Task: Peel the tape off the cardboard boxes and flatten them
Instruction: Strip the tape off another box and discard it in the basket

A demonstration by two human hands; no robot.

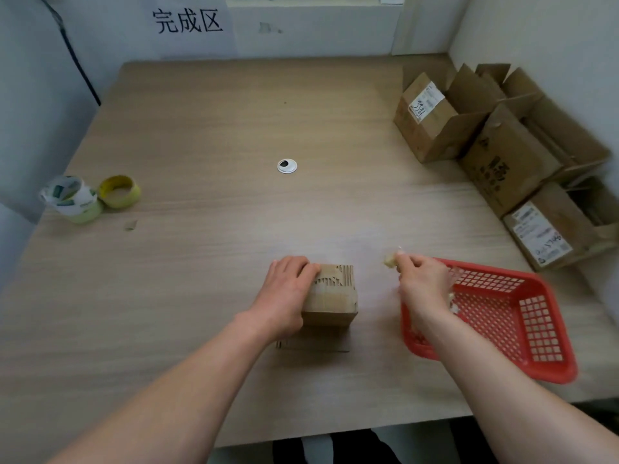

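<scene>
Where the table meets the left wall, two tape rolls are set side by side, one capped by crumpled white-and-green wrapping. They are judged to be parked clear of the working area. One small scrap lies just near of them, and one round cable grommet is seen mid-table. At the near centre, one small cardboard box stands upright and is gripped by the left hand, whose fingers are curled over its top left edge, apparently to steady it during peeling. Its top face is torn down to the corrugation. Just right of it, one pale tape wad is pinched between thumb and fingertips of the right hand, beside the far-left corner of one red basket. Pale scraps lie in the basket, so it is presumably the bin for peelings. At the far right, open boxes are massed against the wall, seemingly awaiting treatment. Three can be counted, and any behind cannot be separated.
</scene>
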